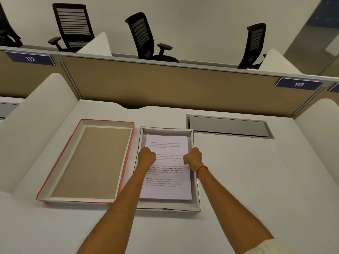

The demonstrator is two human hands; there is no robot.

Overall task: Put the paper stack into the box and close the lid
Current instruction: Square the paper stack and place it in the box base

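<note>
Resting in the box [196, 198], paper stack [167, 189] under both curled hands [146, 157] [192, 158] (grip unclear); lid [88, 160] left of box, unplaced.

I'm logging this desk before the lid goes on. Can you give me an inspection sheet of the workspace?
Surface: white desk with a closed grey hatch.
Job's things: paper stack lies inside the box; red-edged lid lies upturned beside it, on the left.
Clutter: nothing seen.
Grippers: left hand and right hand curled at the stack's side edges; grip unclear.
Cables: nothing seen.
Surroundings: tan partition with tags 112 and 113; black office chairs beyond.
</note>
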